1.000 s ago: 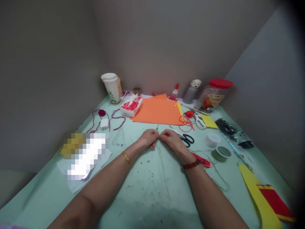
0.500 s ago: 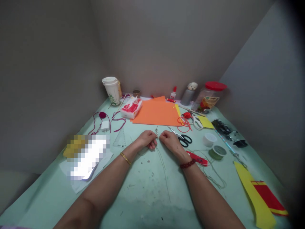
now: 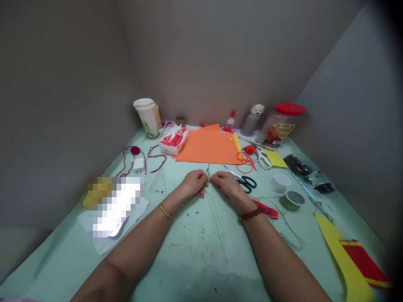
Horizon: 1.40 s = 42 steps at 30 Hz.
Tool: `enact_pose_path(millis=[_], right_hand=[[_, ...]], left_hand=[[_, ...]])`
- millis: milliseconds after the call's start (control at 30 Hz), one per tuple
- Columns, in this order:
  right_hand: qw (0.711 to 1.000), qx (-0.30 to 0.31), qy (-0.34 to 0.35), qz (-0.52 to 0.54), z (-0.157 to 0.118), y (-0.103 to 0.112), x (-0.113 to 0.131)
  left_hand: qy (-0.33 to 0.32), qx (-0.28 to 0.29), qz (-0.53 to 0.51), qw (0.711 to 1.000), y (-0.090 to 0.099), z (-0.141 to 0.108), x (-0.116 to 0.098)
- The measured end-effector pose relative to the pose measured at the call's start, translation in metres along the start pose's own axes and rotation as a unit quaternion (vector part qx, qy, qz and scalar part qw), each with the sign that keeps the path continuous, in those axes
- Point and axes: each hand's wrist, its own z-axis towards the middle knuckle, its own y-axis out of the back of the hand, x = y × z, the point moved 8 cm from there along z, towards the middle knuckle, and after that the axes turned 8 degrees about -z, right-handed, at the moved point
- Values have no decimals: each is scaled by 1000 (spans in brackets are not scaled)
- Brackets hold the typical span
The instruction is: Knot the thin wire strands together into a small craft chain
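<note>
My left hand and my right hand meet above the middle of the table, fingertips almost touching. Both are closed in a pinch around a thin green cord, whose loose ends trail down toward me. A short, pale knotted or beaded length sticks up between the fingertips; its details are too small to make out. Black-handled scissors lie just beyond my right hand. A clear set square rests left of my left hand.
Orange sheets lie behind my hands, beside a tissue pack. Green cord spool, white tub and red-lidded jar are on the right. A white cup stands back left; a bright phone-like object lies left.
My right hand has closed in nearer to the left, its fingertips now pinching at the knotted piece. The view has shifted slightly.
</note>
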Motion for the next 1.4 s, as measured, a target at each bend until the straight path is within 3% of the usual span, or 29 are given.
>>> enact_pose_path(millis=[100,167,333,533,733,967,1400], right_hand=[[1000,4,-2,8,0,-1,0],[1000,1,-2,2,0,0,-1],[1000,-8,9,-12,2,1,-2],[998,-19,34,-43,3,2,-1],[995,-19,78,-63,4,1,5],[999,-2,30,-32,-1,0,2],[998,-9,35,-49,-2,3,3]], left_hand=[[-64,-82,69,992,13,-3,-14],[-82,-91,68,990,12,-3,-18],[-65,-56,53,995,2,0,-10],[-79,-63,94,990,4,2,-13],[-33,-31,86,995,3,9,-8],[-2,42,-47,998,-3,12,0],[-12,58,-10,998,-1,11,3]])
